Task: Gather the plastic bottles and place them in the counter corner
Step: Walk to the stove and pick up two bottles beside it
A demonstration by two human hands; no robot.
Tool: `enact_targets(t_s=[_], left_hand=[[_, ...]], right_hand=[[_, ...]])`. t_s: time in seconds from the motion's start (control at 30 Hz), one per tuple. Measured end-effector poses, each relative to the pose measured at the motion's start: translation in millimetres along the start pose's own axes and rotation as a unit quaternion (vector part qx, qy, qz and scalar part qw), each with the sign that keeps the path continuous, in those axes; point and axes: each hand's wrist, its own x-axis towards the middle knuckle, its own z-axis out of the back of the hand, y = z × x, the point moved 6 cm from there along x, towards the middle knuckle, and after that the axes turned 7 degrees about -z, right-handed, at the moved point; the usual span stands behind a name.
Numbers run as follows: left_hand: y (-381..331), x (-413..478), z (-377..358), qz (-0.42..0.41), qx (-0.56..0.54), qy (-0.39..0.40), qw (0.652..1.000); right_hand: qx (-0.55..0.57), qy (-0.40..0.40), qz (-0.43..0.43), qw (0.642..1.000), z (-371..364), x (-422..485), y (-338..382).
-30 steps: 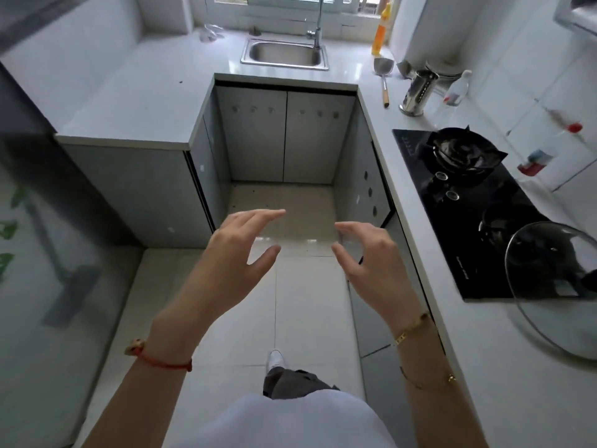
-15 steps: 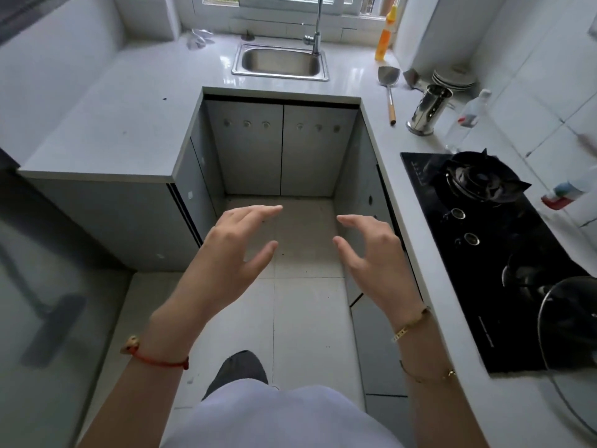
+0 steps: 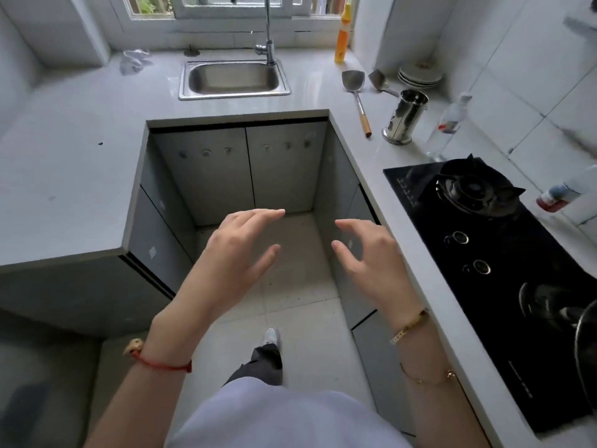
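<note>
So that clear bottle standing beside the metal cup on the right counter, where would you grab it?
Probably around its middle, near the label. The clear bottle stands upright by the wall tiles, with the metal cup on its left and the stove in front. So the right hand, now empty, would likely do best coming in from the counter edge, wrapping its round body sideways.

Glossy pale stone table [image 3: 71,130], brushed steel sink [image 3: 233,78], clear plastic bottle [image 3: 447,126], shiny black glass hob [image 3: 504,286]
</note>
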Motion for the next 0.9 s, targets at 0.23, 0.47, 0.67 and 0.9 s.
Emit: enact_targets(t_s=[0.23,0.47,0.67,0.9], left_hand=[[47,105,9,-0.052,0.006,0.029,0.998],[66,191,0,-0.124,0.004,0.078,0.989],[66,248,-25,-0.171,-0.012,0.119,0.978],[58,319,-60,-0.201,-0.032,0.148,0.968]], right_hand=[[-0.002,-0.046,-0.04,0.998,-2,95,14],[-0.006,-0.08,-0.095,0.992,4,149,8],[-0.008,-0.112,-0.153,0.982,17,177,-20],[0.0,-0.145,-0.197,0.97,34,220,-59]])
